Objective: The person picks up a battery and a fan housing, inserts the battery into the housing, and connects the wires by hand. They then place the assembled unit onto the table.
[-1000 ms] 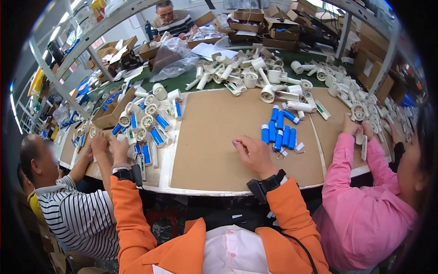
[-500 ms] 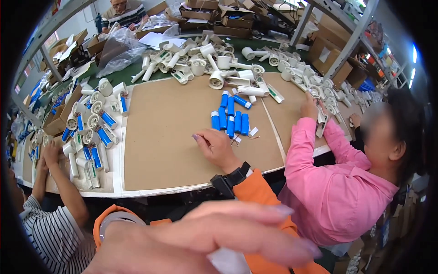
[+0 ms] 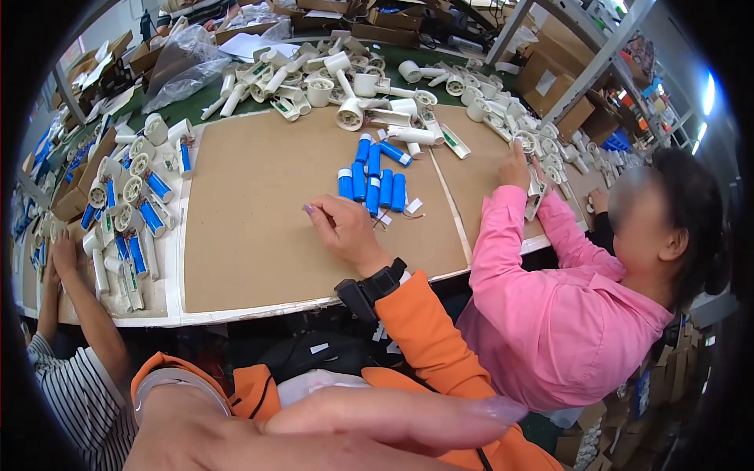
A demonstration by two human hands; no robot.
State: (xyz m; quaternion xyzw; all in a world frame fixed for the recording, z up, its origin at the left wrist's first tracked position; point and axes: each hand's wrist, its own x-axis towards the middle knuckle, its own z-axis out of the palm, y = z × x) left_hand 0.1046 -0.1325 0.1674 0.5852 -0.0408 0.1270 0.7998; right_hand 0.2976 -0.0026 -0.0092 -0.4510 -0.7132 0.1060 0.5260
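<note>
My right hand (image 3: 345,231) rests on the brown board (image 3: 251,235), its fingers curled in and nothing visible in them. A black device (image 3: 371,290) is strapped on that wrist, below an orange sleeve. Just beyond the hand lies a group of blue cylindrical batteries (image 3: 374,184), some with white ends and thin wires. Very close to the camera, my left hand (image 3: 314,436) hangs in front of the table's edge with its fingers stretched out. It holds nothing that I can see, and its lower part is cut off by the frame.
White plastic housings (image 3: 320,93) with round heads and handles are heaped along the back. More housings with blue batteries (image 3: 129,220) lie at left beside a person in stripes. A person in pink (image 3: 542,290) handles a white housing at right. A metal shelf post (image 3: 601,63) stands behind.
The view has shifted, so the table and people appear farther left and higher. My left hand sits lower in the picture, with its fingers closer together. My right hand stays on the board.
</note>
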